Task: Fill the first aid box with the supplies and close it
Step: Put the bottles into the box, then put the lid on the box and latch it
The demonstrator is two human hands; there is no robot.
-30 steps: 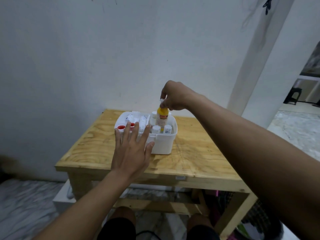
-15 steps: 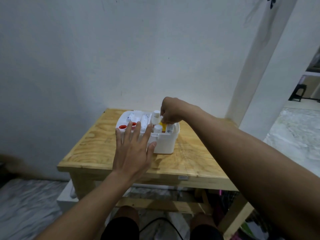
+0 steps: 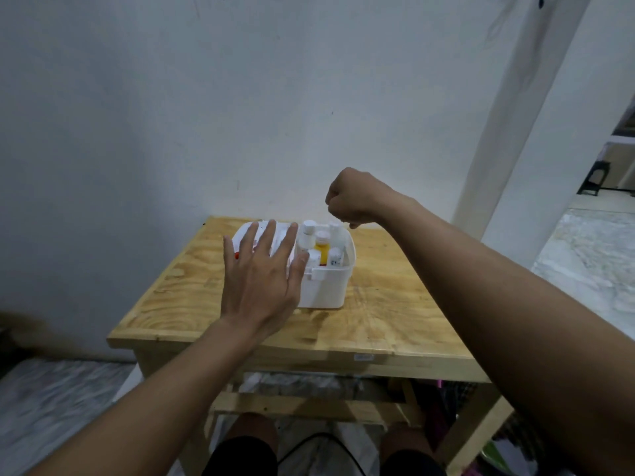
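A white first aid box (image 3: 326, 286) stands open on the wooden table (image 3: 378, 304), without a lid on it. Several white bottles (image 3: 307, 235) and a yellow bottle (image 3: 323, 250) stand upright in its right half. My left hand (image 3: 261, 280) lies flat with fingers spread over the box's left half and front wall, hiding what is under it. My right hand (image 3: 350, 199) hovers above the box's back right corner, fingers curled downward, with nothing visible in it.
A white wall rises right behind the table. A white pillar (image 3: 536, 115) stands at the right, with a doorway beyond it. My knees (image 3: 254, 438) are under the table's front edge, beside a black cable.
My right hand lowered the yellow bottle into the box, let go of it and rose above the back right corner. My left hand stayed on the box.
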